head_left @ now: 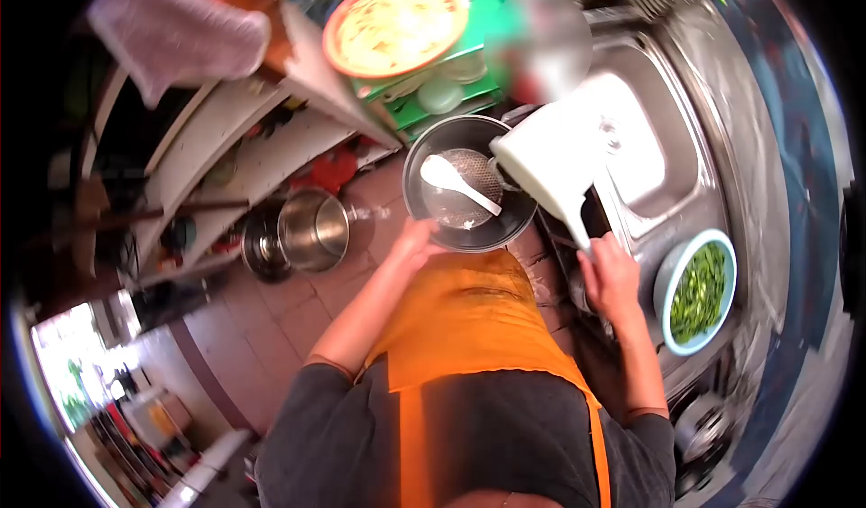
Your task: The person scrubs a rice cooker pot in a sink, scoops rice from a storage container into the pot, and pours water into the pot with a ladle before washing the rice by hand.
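Note:
My left hand (pixel 418 243) grips the near left rim of a dark round bowl (pixel 514 224). Inside the bowl are a mesh strainer (pixel 475 170) and a white spoon (pixel 457 184). My right hand (pixel 611 273) is closed on the handle of a white scoop-like container (pixel 552 153), which is tilted beside the bowl's right rim and partly over the sink. Whether anything is inside the white container cannot be made out.
A metal sink (pixel 654 120) lies at the right, with a light blue bowl of cut greens (pixel 699 293) near it. An orange-rimmed basin (pixel 338 43) of pale food stands on a green rack (pixel 487 79). Metal pots (pixel 314 229) are at the left, near white shelves (pixel 262 152).

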